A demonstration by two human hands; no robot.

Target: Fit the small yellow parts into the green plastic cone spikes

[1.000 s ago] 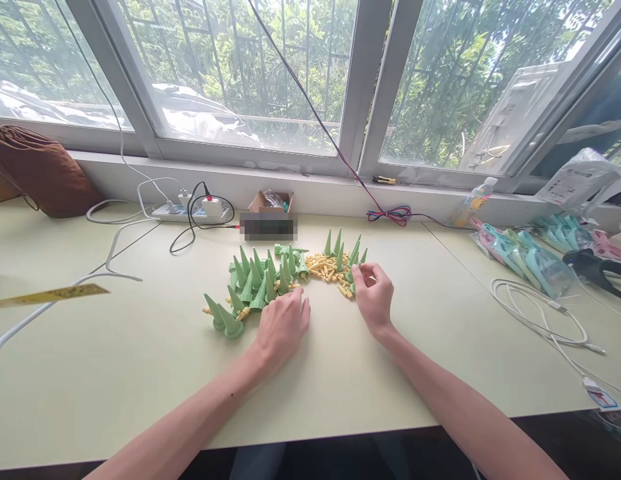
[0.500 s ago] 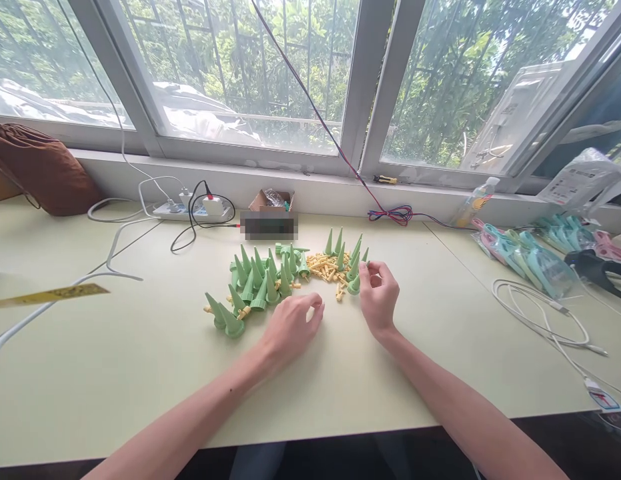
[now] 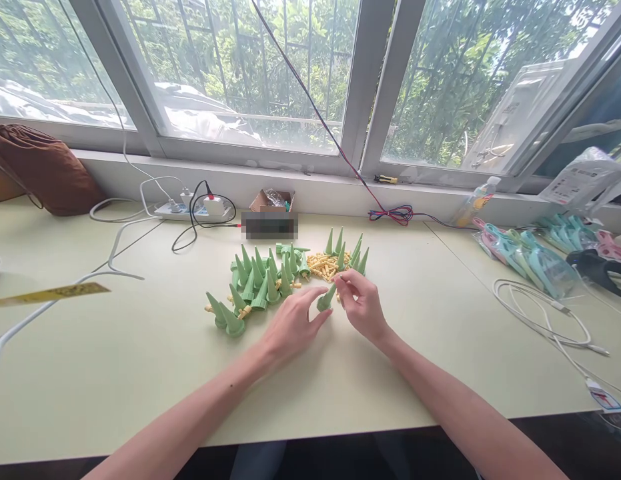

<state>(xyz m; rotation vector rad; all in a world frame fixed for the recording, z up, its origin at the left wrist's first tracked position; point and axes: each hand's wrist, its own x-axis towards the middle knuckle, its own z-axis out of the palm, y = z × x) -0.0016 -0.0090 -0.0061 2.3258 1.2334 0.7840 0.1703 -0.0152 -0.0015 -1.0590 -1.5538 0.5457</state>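
A green plastic cone [image 3: 325, 300] with a wider base stands between my two hands, tilted a little to the right. My right hand [image 3: 363, 307] pinches it near the tip. Around the base, the thumb and fingers of my left hand [image 3: 293, 322] are curved but apart; whether they touch it I cannot tell. Beyond my left hand is a cluster of green cones [image 3: 259, 272], some with yellow pieces at the base. A pile of small yellow plastic pieces [image 3: 323, 265] lies behind the held cone. More upright cones [image 3: 357, 257] stand beside that pile.
Along the window side are a power strip [image 3: 190, 210], a small cardboard box [image 3: 273, 200] and a bundled red-blue wire [image 3: 391, 215]. A brown bag [image 3: 45, 170] lies at left. On the right are bagged teal and pink plastic items [image 3: 545, 263], a bottle [image 3: 477, 203] and a white cable [image 3: 540, 313].
My right hand has moved left from the right-hand cones, bringing a cone to my left hand. My left thumb and fingers have spread apart around its base.
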